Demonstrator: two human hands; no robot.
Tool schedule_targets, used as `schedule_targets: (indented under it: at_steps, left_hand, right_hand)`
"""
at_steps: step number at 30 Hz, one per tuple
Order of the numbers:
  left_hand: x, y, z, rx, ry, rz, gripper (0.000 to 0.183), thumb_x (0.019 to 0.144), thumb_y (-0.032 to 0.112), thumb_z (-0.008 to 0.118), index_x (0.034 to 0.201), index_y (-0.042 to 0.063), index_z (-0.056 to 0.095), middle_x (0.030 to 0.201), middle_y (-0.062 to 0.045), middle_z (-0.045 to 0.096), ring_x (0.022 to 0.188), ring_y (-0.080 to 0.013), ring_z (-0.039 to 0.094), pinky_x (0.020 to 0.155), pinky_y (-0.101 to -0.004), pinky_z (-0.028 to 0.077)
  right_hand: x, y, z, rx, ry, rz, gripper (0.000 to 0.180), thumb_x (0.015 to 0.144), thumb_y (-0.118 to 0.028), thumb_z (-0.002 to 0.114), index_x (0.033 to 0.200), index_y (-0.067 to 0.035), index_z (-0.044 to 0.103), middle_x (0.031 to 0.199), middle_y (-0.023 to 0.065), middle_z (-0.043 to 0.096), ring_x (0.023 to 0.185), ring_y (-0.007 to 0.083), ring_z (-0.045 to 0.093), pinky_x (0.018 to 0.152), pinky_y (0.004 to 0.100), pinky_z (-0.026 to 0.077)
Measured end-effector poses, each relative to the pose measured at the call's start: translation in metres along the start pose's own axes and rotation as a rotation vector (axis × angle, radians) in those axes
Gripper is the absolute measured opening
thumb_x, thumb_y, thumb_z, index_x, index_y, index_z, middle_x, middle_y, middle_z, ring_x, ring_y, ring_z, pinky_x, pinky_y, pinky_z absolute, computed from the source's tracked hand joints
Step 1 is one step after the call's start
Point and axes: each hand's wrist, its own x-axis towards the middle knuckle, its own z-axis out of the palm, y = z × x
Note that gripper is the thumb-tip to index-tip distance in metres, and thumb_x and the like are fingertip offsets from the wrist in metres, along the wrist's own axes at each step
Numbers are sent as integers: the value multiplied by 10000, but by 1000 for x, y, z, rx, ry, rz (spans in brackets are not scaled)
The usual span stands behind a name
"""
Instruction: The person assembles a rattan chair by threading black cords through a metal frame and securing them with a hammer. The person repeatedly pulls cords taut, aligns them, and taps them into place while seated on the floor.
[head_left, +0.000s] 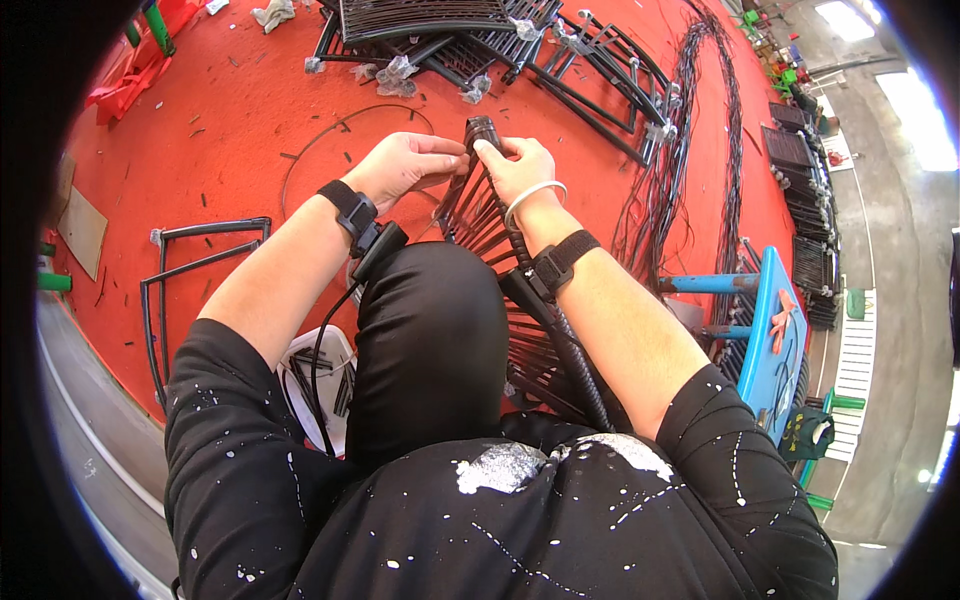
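Observation:
A dark frame partly wrapped in brown woven strips stands in front of me, with its wrapped upper corner (482, 131) between my hands. My left hand (409, 166) is at the corner's left side, thumb and fingertips pinched together on the brown strands (466, 196); what lies right between the tips is hidden. Gripping the corner from the right is my right hand (525, 166), its thumb laid on the wrapping. Strands fan down from the corner past my knee. The frame's wrapped side bar (576, 367) runs below my right forearm, partly hidden by it.
Bare black metal frames (442, 45) are piled ahead, some ends wrapped in clear plastic. Long dark strands (679, 142) lie to the right. A blue stool (761, 337) lies on its side there. By my left knee is a white tub (341, 341) with short dark pieces.

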Motion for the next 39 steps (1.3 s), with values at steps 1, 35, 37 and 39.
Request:
schedule_targets:
  at_steps: [1,35,37,39]
  left_hand:
    - [0,3,0,25,17,-44,385,892,154,626,1206,-60,565,1111,-122,651,1024,-160,623,933,-268,476]
    - [-1,-2,8,-375,-298,-22,538,865,84,548,1357,-59,385,1387,-122,455,1264,-175,436,1054,-304,290]
    - [-3,-5,7,-418,-288,-9,599,856,89,559,1392,-50,328,1392,-130,448,1272,-190,429,1071,-311,270]
    - [-6,-10,7,-480,-168,-20,708,829,48,581,1440,2,226,1401,-149,432,1273,-203,429,967,-294,362]
  right_hand:
    - [0,1,1,1,3,6,413,764,-318,733,982,29,686,997,138,627,926,248,617,826,340,474]
    - [-6,-2,4,101,-6,104,411,759,-342,710,982,1,673,1038,150,609,953,295,618,850,380,488]
    - [-6,-3,5,123,-19,129,410,762,-340,710,986,1,670,1044,148,608,960,294,617,852,378,488]
    - [-7,-4,5,137,-20,125,402,766,-336,709,983,0,669,1048,147,608,966,291,617,856,379,488]
